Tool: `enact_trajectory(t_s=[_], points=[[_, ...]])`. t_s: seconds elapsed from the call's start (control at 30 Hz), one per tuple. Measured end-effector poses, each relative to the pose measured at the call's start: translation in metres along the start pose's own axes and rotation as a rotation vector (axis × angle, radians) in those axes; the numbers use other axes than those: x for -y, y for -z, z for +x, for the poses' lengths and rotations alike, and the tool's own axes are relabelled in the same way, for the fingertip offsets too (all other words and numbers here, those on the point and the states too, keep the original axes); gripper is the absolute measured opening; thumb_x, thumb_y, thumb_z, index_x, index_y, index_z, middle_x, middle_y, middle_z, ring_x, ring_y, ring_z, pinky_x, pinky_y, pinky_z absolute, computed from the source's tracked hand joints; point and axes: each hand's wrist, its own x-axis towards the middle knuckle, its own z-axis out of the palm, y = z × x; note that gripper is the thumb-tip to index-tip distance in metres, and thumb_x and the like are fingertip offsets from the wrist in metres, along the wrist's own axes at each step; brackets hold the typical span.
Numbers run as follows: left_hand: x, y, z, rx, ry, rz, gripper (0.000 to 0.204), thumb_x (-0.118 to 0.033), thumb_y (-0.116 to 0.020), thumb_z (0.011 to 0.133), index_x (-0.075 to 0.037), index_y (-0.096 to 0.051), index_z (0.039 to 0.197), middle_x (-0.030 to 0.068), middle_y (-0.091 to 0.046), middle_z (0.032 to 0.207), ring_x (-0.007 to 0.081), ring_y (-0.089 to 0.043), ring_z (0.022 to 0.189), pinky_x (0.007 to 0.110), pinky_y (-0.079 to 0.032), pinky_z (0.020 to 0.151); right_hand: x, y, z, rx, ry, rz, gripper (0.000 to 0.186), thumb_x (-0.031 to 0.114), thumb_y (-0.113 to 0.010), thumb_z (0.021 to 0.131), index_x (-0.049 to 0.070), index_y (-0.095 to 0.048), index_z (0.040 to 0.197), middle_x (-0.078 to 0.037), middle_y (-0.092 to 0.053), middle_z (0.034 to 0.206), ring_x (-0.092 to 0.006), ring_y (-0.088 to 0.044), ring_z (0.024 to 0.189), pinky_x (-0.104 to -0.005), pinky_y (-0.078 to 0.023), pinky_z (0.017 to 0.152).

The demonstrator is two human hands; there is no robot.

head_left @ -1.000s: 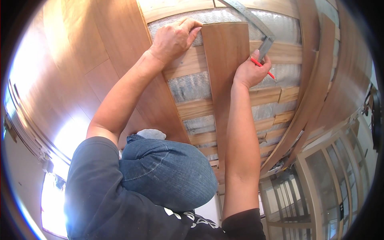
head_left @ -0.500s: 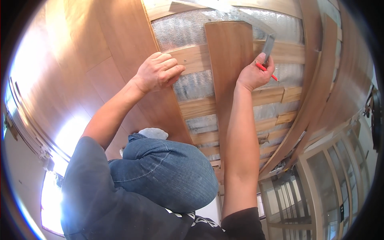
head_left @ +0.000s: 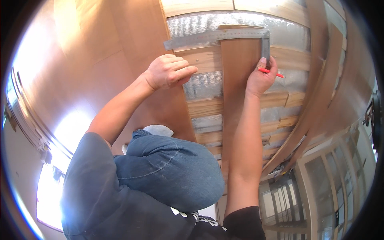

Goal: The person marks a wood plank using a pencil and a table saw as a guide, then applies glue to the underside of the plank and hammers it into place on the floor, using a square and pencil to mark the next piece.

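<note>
Right hand (head_left: pixel 260 82): grasps the short arm of a metal carpenter's square (head_left: pixel 216 36) at its lower end; a red pencil (head_left: pixel 265 71) is held in the same hand, slanting across the fingers and pointing right.
Left hand (head_left: pixel 170 73): loosely clenched, knuckles up, palm side hidden; positioned at the edge of the laid flooring, below the square's long arm.
Carpenter's square: long arm lies crosswise over the plank near its far end, reaching left over the gap to the flooring's edge; short arm runs along the plank's right edge. Firm contact with the plank cannot be confirmed.
Plank (head_left: pixel 236 80): brown, lengthwise across the battens, apart from the laid flooring; a narrow strip of its far end shows beyond the square.
Laid flooring (head_left: pixel 140 60): brown boards, close-fitted, left side, strongly sunlit in part.
Subfloor: pale wooden battens (head_left: pixel 200 60) with silvery foil sheeting (head_left: pixel 204 86) between them.
Right side: long brown boards (head_left: pixel 319 40) lie over the battens; framed glazed panels (head_left: pixel 320 172) stand at lower right.
Person: bent knee in blue jeans (head_left: pixel 172 168), dark shirt (head_left: pixel 120 200) with white print.
</note>
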Motion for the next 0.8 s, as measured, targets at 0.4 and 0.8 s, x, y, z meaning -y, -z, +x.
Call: enact_trajectory(t_s=[0.4, 0.8], points=[[0.0024, -0.0051, -0.0013, -0.079, 0.031, -0.037, 0.018, -0.010, -0.078, 0.083, -0.011, -0.073, 0.101, 0.0014, -0.063, 0.075, 0.0186, -0.063, 0.064, 0.031, -0.052, 0.056, -0.0034, -0.0025, 0.0007, -0.024, -0.011, -0.004, 0.030, 0.018, -0.071, 0.103, -0.002, -0.065, 0.125, -0.011, -0.067, 0.106, -0.0215, -0.063, 0.095, -0.0361, -0.054, 0.087], [0.0009, -0.0057, -0.0003, -0.047, 0.066, -0.033, 0.020, -0.011, -0.079, 0.083, -0.012, -0.074, 0.101, 0.0008, -0.063, 0.075, 0.0185, -0.063, 0.064, 0.032, -0.052, 0.056, -0.0061, -0.0045, -0.0001, -0.043, 0.039, -0.056, 0.031, 0.016, -0.073, 0.102, -0.002, -0.066, 0.126, -0.011, -0.068, 0.107, -0.0213, -0.064, 0.094, -0.0359, -0.054, 0.087]])
